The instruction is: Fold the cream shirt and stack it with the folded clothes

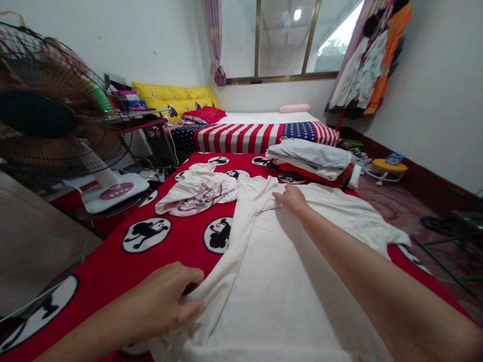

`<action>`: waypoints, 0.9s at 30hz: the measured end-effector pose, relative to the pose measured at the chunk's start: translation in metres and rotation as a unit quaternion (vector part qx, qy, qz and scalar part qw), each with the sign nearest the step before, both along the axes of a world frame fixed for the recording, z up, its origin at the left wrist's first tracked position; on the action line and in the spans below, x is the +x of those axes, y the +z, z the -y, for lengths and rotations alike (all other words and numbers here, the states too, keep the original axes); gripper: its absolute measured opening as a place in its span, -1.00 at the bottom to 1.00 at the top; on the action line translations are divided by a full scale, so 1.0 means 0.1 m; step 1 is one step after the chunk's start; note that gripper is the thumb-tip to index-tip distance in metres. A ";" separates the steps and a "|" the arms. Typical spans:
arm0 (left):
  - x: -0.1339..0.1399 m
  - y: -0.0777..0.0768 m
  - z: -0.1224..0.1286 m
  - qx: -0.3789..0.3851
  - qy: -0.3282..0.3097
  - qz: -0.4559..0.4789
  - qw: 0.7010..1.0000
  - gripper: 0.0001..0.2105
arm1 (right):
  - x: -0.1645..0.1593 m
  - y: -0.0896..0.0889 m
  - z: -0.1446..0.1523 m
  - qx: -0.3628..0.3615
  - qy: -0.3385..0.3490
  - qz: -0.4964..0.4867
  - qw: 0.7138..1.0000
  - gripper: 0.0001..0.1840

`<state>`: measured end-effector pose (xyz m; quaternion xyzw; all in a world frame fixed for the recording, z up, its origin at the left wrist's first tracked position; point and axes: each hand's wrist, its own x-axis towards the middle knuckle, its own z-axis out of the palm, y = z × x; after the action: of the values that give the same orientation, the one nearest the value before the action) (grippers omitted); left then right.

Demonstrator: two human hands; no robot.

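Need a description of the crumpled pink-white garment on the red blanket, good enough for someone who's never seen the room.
Start at the red blanket with black-and-white round monkey prints. The crumpled garment lies on it beyond the left hand, left of the big cream shirt that both hands touch. Unlike the folded stack behind, it is bunched up, pale pink with printed trim.

Fan (49, 120) left; folded stack (313, 163), crumpled pink garment (198, 193) ahead.
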<state>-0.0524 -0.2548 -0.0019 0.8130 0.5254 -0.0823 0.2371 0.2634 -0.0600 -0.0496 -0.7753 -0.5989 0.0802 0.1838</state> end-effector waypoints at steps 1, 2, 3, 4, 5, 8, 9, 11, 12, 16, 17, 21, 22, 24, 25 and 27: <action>0.00 0.04 0.03 -0.004 0.000 0.005 1.000 -0.82 | -0.03 0.00 -0.05 -0.004 -0.007 -0.015 1.000 -0.59; 0.01 0.08 0.06 -0.009 0.002 0.010 1.000 -0.82 | -0.07 0.00 -0.09 -0.006 -0.011 -0.030 0.999 -0.67; 0.02 0.13 0.08 -0.020 0.005 0.018 1.000 -0.81 | -0.09 0.00 -0.13 -0.003 -0.013 -0.046 0.999 -0.75; 0.03 0.18 0.10 -0.032 0.010 0.026 0.999 -0.81 | -0.12 0.01 -0.16 0.007 -0.014 -0.061 0.998 -0.83; 0.05 0.23 0.12 -0.045 0.017 0.038 0.998 -0.82 | -0.14 0.02 -0.20 0.024 -0.013 -0.078 0.997 -0.88; 0.19 0.41 0.16 -0.081 0.040 0.103 0.991 -0.80 | -0.17 0.13 -0.28 0.095 -0.004 -0.138 0.986 -0.84; 0.26 0.47 0.17 -0.090 0.047 0.132 0.986 -0.77 | -0.16 0.18 -0.31 0.118 -0.003 -0.161 0.980 -0.80; 0.44 0.59 0.19 -0.099 0.055 0.192 0.975 -0.72 | -0.10 0.30 -0.34 0.159 -0.003 -0.206 0.966 -0.73; 0.55 0.64 0.20 -0.105 0.057 0.216 0.969 -0.70 | -0.05 0.35 -0.35 0.174 -0.005 -0.225 0.959 -0.70; 0.94 0.69 0.24 -0.188 0.030 0.251 0.949 -0.66 | 0.22 0.34 -0.30 0.204 -0.021 -0.277 0.939 -0.66; 1.01 0.66 0.25 -0.214 0.013 0.248 0.945 -0.64 | 0.30 0.26 -0.26 0.206 -0.029 -0.282 0.937 -0.67; 1.18 0.52 0.27 -0.261 -0.123 0.211 0.934 -0.61 | 0.54 -0.21 -0.04 0.209 -0.062 -0.282 0.934 -0.64; 1.21 0.50 0.25 -0.251 -0.157 0.205 0.933 -0.65 | 0.56 -0.32 0.01 0.213 -0.064 -0.280 0.934 -0.60; 1.31 0.45 0.15 -0.198 -0.203 0.214 0.935 -0.73 | 0.58 -0.48 0.08 0.224 -0.057 -0.278 0.932 -0.53; 1.38 0.41 0.06 -0.152 -0.209 0.228 0.939 -0.75 | 0.58 -0.52 0.10 0.231 -0.048 -0.277 0.932 -0.52; 1.55 0.28 -0.20 -0.023 -0.191 0.252 0.948 -0.73 | 0.56 -0.54 0.12 0.239 -0.029 -0.274 0.931 -0.53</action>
<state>0.1024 -0.2344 0.0258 0.8869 0.2813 0.0693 0.3597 0.3196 -0.0722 -0.1040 -0.6736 -0.5041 0.1387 0.5224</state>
